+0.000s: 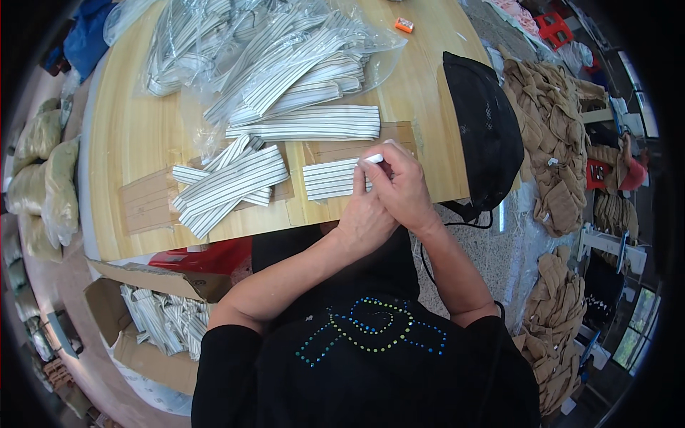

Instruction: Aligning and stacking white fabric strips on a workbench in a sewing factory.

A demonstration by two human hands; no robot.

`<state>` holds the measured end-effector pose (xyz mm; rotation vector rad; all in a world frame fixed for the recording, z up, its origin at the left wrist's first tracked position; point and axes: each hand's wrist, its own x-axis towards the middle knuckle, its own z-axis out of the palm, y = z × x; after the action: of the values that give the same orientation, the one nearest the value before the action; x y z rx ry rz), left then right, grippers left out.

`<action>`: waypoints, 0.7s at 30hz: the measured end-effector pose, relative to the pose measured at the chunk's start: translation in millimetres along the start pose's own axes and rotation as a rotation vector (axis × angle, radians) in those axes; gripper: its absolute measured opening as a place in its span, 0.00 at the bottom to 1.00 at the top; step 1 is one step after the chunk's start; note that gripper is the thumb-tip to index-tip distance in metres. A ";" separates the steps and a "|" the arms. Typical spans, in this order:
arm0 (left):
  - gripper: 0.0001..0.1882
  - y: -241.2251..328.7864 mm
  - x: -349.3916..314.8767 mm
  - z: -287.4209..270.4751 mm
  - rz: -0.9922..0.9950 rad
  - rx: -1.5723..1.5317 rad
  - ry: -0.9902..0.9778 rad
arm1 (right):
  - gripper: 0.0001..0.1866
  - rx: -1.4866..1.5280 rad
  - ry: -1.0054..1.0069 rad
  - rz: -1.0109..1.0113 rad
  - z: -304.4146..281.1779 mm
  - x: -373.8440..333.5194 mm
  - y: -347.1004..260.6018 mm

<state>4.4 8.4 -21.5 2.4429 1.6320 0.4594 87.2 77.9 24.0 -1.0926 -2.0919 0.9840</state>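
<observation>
My two hands meet over the near right part of the table. Between the thumb and fingers of my right hand [405,185] a small white stick-like piece [374,159] is pinched. My left hand [367,217] is closed just below it, partly covered by the right; whatever its fingers hold is hidden. A striped fabric strip [325,180] lies flat on the table, its right end running behind my left thumb. Left of it, several striped strips [239,182] cross each other. Another folded strip [307,123] lies farther back.
Clear plastic bags with striped strips [285,64] cover the back of the wooden table [118,135]. An orange object [404,26] sits at the far right, a black bag [481,128] along the right edge. Below left stands a cardboard box [107,314] of strips; brown garments [546,143] lie at right.
</observation>
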 end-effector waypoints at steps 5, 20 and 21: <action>0.30 -1.8 0.2 19.5 0.007 -0.013 0.139 | 0.06 -0.040 -0.126 -0.148 16.4 5.7 3.2; 0.12 -4.5 9.6 -26.4 -0.036 -0.130 0.220 | 0.14 -0.139 0.310 -0.066 13.0 60.5 51.0; 0.12 -6.6 2.9 -33.8 -0.001 -0.142 0.215 | 0.14 -0.187 0.272 -0.045 16.8 64.0 54.9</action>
<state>-12.0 12.6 8.7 2.3571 1.6151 0.8332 66.1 148.4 -20.5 -1.1922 -2.0034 0.5888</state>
